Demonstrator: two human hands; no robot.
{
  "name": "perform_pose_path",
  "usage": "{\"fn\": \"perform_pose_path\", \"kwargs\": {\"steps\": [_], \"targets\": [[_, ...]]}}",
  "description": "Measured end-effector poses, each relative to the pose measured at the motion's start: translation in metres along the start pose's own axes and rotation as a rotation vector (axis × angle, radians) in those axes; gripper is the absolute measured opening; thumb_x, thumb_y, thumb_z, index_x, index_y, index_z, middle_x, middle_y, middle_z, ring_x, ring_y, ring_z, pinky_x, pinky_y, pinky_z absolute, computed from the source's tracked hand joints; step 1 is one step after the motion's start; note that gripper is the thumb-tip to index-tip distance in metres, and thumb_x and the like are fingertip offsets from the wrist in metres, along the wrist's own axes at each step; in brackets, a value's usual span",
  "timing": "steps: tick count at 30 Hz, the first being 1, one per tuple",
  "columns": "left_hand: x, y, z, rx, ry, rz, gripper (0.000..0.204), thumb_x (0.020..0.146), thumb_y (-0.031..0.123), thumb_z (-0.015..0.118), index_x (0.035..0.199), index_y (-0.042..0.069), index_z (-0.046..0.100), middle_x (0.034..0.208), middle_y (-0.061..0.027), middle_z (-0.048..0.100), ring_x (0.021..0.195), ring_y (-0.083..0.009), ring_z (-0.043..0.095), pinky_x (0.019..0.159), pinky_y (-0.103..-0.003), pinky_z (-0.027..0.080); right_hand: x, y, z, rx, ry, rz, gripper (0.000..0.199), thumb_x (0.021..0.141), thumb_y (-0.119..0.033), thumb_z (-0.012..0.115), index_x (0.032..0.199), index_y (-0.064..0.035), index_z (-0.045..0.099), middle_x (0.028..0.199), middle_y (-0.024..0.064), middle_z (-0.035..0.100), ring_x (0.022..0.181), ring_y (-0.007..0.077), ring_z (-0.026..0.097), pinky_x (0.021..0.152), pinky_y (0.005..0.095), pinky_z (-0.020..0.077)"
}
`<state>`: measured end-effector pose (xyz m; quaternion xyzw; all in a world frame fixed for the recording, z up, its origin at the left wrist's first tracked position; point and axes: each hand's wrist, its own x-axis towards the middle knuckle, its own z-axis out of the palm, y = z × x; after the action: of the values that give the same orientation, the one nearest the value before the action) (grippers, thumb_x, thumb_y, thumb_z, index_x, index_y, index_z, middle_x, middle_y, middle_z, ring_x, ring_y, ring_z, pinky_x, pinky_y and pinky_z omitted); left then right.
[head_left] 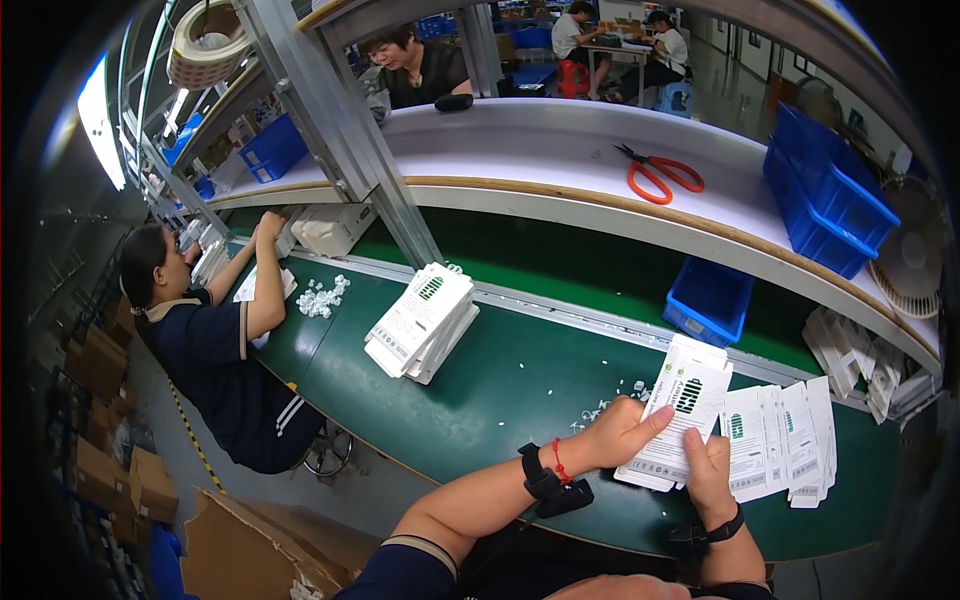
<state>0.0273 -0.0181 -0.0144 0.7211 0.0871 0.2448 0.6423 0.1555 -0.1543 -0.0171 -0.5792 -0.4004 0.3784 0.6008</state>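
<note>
In front of me, to the right, I hold a small stack of flat white printed boxes (682, 375) with a green emblem on the top one. My left hand (625, 437) grips the stack from its left side, thumb on the top face. My right hand (708, 468) closes round its lower right corner, thumb also on top. More flat white boxes (758, 440) lie fanned out on the green table (560, 330) beside my right hand. A taller pile of the same boxes (425, 315) stands at the table's middle left.
Small white scraps (590, 412) lie near my left hand, and a heap of white bits (322, 297) is farther left. A blue bin (708, 302) stands below the shelf (560, 150), which bears red-handled scissors (660, 178) and blue bins (825, 195). At left sits a co-worker (225, 340).
</note>
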Motion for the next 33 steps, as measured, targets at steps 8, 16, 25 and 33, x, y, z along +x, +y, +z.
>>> {"fn": "perform_pose_path", "kwargs": {"steps": [8, 16, 25, 33], "targets": [[0.0007, 0.0023, -0.0009, 0.018, 0.002, 0.003, 0.043, 0.097, 0.031, 0.044, 0.096, -0.007, 0.064, 0.078, -0.017, 0.068, 0.071, -0.021, 0.068, 0.064, -0.032, 0.051, 0.0, 0.0037, -0.0032, -0.015, -0.02, 0.015, 0.037, 0.097, -0.026, 0.049, 0.102, 0.0079, 0.063, 0.098, 0.0109, 0.066, 0.086, 0.0141, 0.059, 0.079, 0.0274, 0.0459], [0.0002, -0.0023, -0.0033, 0.035, -0.052, -0.032, 0.044, 0.099, 0.031, 0.042, 0.098, -0.007, 0.063, 0.083, -0.0141, 0.069, 0.075, -0.0164, 0.065, 0.067, -0.029, 0.051, 0.0019, 0.0069, -0.0004, -0.028, 0.026, -0.052, 0.038, 0.096, -0.026, 0.05, 0.097, 0.0081, 0.065, 0.085, 0.0109, 0.068, 0.076, 0.0131, 0.06, 0.069, 0.0272, 0.0475], [0.0007, 0.0012, -0.0029, 0.033, -0.049, -0.02, 0.045, 0.099, 0.032, 0.042, 0.098, -0.007, 0.063, 0.083, -0.0139, 0.069, 0.075, -0.0165, 0.065, 0.066, -0.029, 0.051, 0.0008, 0.0071, -0.0014, -0.021, 0.024, -0.05, 0.038, 0.096, -0.026, 0.05, 0.096, 0.008, 0.066, 0.085, 0.0107, 0.068, 0.076, 0.013, 0.06, 0.068, 0.0268, 0.0475], [0.0001, 0.0008, -0.0034, 0.05, -0.058, -0.017, 0.045, 0.099, 0.032, 0.041, 0.096, -0.007, 0.064, 0.081, -0.0142, 0.068, 0.074, -0.0166, 0.065, 0.066, -0.029, 0.051, -0.0003, 0.0062, -0.0006, -0.007, 0.02, -0.052, 0.038, 0.096, -0.026, 0.05, 0.097, 0.008, 0.065, 0.087, 0.0108, 0.068, 0.078, 0.0134, 0.06, 0.07, 0.0268, 0.0476]]}}
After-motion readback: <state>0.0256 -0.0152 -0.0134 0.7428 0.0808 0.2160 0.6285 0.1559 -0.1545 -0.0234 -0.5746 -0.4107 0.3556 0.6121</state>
